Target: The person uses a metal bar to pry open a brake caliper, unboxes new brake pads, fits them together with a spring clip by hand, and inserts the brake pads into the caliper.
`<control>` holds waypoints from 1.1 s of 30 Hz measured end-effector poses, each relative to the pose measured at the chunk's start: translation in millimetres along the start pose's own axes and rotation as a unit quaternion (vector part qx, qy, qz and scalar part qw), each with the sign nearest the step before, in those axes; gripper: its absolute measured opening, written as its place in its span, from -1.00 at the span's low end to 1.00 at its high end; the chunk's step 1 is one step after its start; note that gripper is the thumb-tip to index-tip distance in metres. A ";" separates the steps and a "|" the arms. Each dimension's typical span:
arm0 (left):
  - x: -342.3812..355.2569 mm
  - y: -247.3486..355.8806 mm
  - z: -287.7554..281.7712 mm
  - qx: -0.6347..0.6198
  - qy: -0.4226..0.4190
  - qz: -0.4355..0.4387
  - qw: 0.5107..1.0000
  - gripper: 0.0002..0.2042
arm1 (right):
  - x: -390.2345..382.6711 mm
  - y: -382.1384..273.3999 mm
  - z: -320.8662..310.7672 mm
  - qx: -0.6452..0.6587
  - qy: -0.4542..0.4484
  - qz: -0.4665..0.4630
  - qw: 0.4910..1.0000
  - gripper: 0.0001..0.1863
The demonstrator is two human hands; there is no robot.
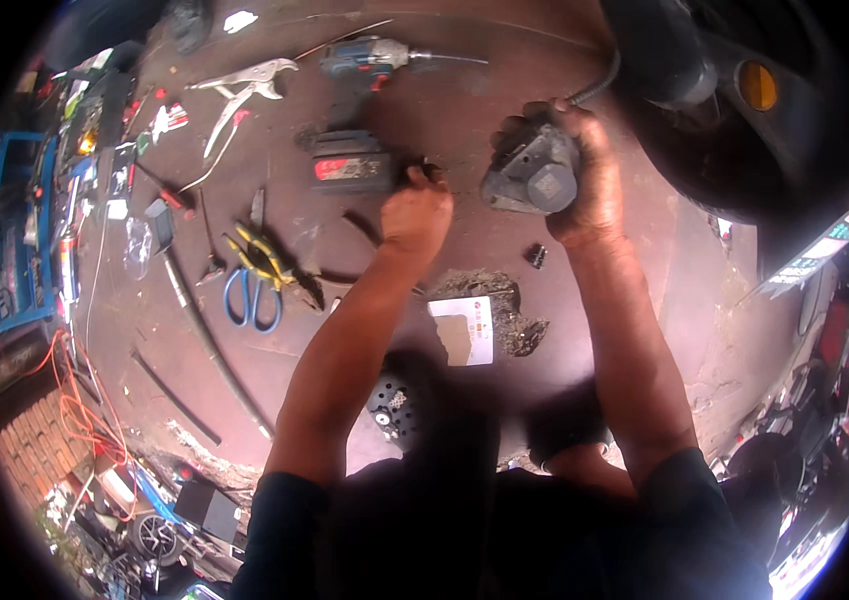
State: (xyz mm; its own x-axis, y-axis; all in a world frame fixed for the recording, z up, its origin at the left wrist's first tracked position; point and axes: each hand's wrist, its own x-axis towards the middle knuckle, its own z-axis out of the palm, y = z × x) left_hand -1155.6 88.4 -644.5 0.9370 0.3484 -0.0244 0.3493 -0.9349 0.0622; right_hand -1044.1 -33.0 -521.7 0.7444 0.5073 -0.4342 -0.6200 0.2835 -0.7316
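Observation:
My right hand (596, 175) is wrapped round a dirty dark grey housing (522, 182) with a round cap on its face, held up over the brown floor. A dark cable (596, 84) runs from behind that hand toward the upper right. My left hand (417, 212) is closed, its fingertips pinched together; whatever they hold, if anything, is too small to make out. Just left of those fingers lies a black block with a red label (352, 165), which looks like a battery pack. A small black piece (536, 256) lies below the housing.
A blue-grey power driver (369, 58) and locking pliers (244, 90) lie farther off. Yellow-handled pliers (262, 256), blue-handled scissors (252, 298) and a long rod (206, 335) are at left. A wheel (754, 150) stands at upper right. Near my feet lies a white card (479, 325) beside dirt.

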 end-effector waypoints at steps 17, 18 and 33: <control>-50.1 -40.9 -99.1 -0.843 -0.087 -0.312 0.428 -0.73 | 12.8 22.3 16.0 0.029 -0.011 -0.041 0.999 -0.53; -54.6 -42.7 -101.0 -0.872 -0.096 -0.278 0.392 -0.74 | 11.4 24.5 15.7 0.027 -0.003 -0.034 0.999 -0.53; -88.1 -67.1 -86.4 -0.928 -0.055 -0.249 0.272 -0.71 | 57.0 66.1 -53.5 -0.273 -0.084 -0.125 0.950 -0.63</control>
State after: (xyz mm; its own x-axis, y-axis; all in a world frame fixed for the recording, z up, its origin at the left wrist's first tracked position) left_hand -1261.5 126.2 -560.3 0.8022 0.3023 -0.5148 -0.0726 0.9053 0.4185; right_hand -1029.4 -28.9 -622.9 0.7730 0.6152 -0.1550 -0.1747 -0.0285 -0.9842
